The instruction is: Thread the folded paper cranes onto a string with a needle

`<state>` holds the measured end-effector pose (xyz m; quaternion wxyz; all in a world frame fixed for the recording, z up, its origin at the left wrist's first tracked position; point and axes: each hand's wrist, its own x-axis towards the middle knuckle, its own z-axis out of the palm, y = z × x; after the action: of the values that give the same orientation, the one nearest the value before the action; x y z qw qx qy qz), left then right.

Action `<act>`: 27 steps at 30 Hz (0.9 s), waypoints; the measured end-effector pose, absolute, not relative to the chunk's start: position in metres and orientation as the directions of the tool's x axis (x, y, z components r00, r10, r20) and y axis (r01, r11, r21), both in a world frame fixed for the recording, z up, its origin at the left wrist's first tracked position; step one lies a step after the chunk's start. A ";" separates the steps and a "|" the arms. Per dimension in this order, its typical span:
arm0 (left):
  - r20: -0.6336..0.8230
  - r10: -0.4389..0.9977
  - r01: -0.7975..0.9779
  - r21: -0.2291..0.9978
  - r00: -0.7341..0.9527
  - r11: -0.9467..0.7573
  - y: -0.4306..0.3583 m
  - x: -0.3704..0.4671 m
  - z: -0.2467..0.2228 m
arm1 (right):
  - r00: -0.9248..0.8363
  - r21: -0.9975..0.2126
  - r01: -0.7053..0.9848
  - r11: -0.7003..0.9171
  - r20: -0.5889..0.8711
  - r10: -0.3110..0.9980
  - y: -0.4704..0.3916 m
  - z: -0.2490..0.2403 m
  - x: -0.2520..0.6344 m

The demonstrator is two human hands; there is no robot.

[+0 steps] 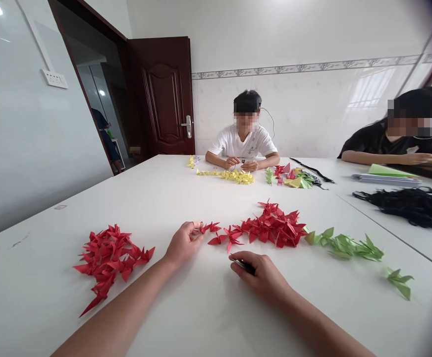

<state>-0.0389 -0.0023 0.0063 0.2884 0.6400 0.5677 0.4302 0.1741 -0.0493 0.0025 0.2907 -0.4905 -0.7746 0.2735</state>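
My left hand (185, 242) is over the white table, thumb and fingers closed at the edge of a small red paper crane (211, 227). Just right of it lie a few loose red paper cranes (231, 237), beside a larger heap of red paper cranes (275, 225). My right hand (262, 273) rests on the table nearer to me, fingers wrapped round a small dark tool (246, 266) whose kind I cannot make out; most of it is hidden in the palm. Another pile of red paper cranes (108, 258) sits left of my left forearm.
Green paper cranes (353, 246) trail off to the right. Across the white table (156, 198), a person in white (243, 141) sits behind yellow paper cranes (238, 176). Black cords (409, 206) and stacked paper (387, 176) lie at the right, near a person in black (379, 136).
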 end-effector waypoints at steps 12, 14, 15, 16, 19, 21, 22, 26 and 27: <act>0.218 0.976 0.551 0.813 0.010 -0.187 -0.003 -0.038 0.009 | -0.387 -0.675 0.608 0.418 0.208 0.898 -0.048 -0.002 0.174; 0.216 0.976 0.567 0.800 0.036 -0.198 -0.003 -0.038 0.009 | -0.388 -0.673 0.610 0.418 0.207 0.898 -0.047 -0.002 0.174; 0.222 0.974 0.571 0.794 0.048 -0.209 -0.002 -0.039 0.008 | -0.391 -0.672 0.611 0.419 0.205 0.897 -0.047 -0.002 0.174; 0.232 0.971 0.570 0.791 0.058 -0.223 -0.002 -0.039 0.008 | -0.393 -0.670 0.611 0.422 0.205 0.896 -0.047 -0.002 0.174; 0.257 0.963 0.564 0.786 0.075 -0.254 -0.002 -0.039 0.007 | -0.400 -0.663 0.612 0.431 0.211 0.892 -0.047 -0.003 0.175; 0.264 0.961 0.559 0.787 0.079 -0.262 -0.002 -0.039 0.007 | -0.401 -0.661 0.612 0.433 0.213 0.891 -0.047 -0.003 0.175; 0.265 0.961 0.557 0.788 0.080 -0.264 -0.002 -0.038 0.007 | -0.400 -0.661 0.611 0.435 0.216 0.891 -0.047 -0.003 0.175; 0.253 0.963 0.562 0.785 0.091 -0.259 -0.002 -0.039 0.008 | -0.401 -0.665 0.606 0.437 0.220 0.889 -0.047 -0.002 0.174; 0.250 0.964 0.566 0.783 0.093 -0.257 -0.002 -0.039 0.007 | -0.402 -0.665 0.605 0.438 0.220 0.889 -0.047 -0.001 0.174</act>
<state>-0.0388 -0.0020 0.0074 0.2579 0.6926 0.5521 0.3859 0.1740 -0.0471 -0.0011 0.2838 -0.4673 -0.7991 0.2501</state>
